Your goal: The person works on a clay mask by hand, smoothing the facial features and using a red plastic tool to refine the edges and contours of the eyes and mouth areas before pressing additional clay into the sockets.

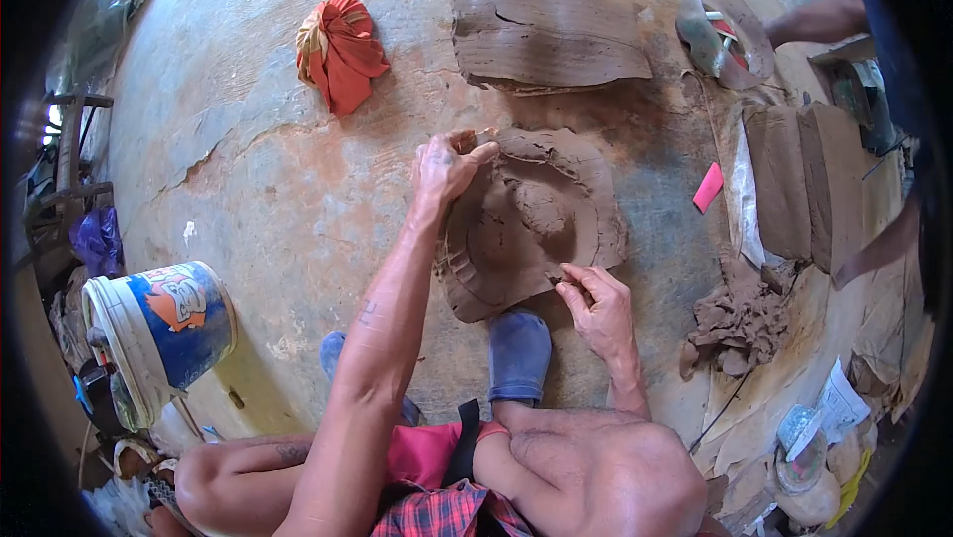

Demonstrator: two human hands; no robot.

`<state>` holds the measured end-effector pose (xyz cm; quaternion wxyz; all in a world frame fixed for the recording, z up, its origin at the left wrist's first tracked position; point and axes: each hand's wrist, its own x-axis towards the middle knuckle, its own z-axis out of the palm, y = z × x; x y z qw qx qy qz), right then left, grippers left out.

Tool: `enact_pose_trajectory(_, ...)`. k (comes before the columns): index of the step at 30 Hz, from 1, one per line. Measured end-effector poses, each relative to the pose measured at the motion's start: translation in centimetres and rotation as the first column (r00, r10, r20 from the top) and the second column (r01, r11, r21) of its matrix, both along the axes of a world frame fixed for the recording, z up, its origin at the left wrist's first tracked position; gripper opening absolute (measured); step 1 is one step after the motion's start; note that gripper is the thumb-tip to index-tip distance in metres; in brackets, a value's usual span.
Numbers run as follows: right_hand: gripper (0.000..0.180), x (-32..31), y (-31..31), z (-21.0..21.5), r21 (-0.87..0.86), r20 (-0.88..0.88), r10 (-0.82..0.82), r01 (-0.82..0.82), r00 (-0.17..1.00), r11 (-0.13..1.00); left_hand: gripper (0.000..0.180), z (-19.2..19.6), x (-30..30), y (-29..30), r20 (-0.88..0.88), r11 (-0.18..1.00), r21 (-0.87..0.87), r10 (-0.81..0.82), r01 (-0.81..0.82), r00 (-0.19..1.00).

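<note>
On the floor in front of me lies a brown wet clay slab (599, 180) with uneven, torn edges. A rounded clay mound (543, 209) rises from its middle, and a raised clay ridge curves round part of it. My left hand (444, 168) is at the slab's far left edge, thumb and fingers closed on the clay there. At the near right edge, my right hand (601, 307) pinches clay between thumb and forefinger. How much clay sits in either pinch is hard to make out.
Beyond lies a large curved clay sheet (551, 31), with a red-orange cloth (342, 56) to its left. At right are a clay block (784, 185), a clay heap (740, 324), a pink piece (708, 188) and another person's arm (822, 16). A bucket (164, 334) stands left.
</note>
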<state>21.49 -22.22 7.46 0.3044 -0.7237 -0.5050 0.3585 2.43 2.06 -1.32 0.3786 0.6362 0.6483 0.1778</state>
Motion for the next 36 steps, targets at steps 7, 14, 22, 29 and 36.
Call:
enact_pose_trajectory(7,0.029,-0.4,1.0,0.4,0.019,0.006,0.036,-0.036,0.999,0.999,0.057,1.9,0.6,1.2,-0.160,0.994,-0.105,-0.035,0.018,0.986)
enact_pose_trajectory(14,0.050,-3.0,7.3,1.0,-0.162,-0.051,0.082,-0.090,0.995,0.983,0.075,1.7,-4.8,0.4,0.298,0.984,-0.007,0.171,-0.177,0.939)
enact_pose_trajectory(22,0.091,-8.7,15.9,-1.2,-0.468,-0.125,0.140,-0.183,0.982,0.865,0.080,-1.7,-8.7,-15.5,0.791,0.784,-0.496,0.586,-0.374,0.179)
enact_pose_trajectory(29,0.098,-14.4,15.7,-0.5,-0.532,-0.059,0.061,-0.083,0.996,0.843,0.099,-2.0,-5.9,-17.9,0.807,0.793,-0.569,0.589,-0.217,0.035)
enact_pose_trajectory(36,0.111,-16.9,13.0,-0.1,-0.740,0.096,0.402,-0.205,0.911,0.641,0.096,-3.2,-6.2,-18.1,0.744,0.732,-0.668,0.650,-0.135,-0.157)
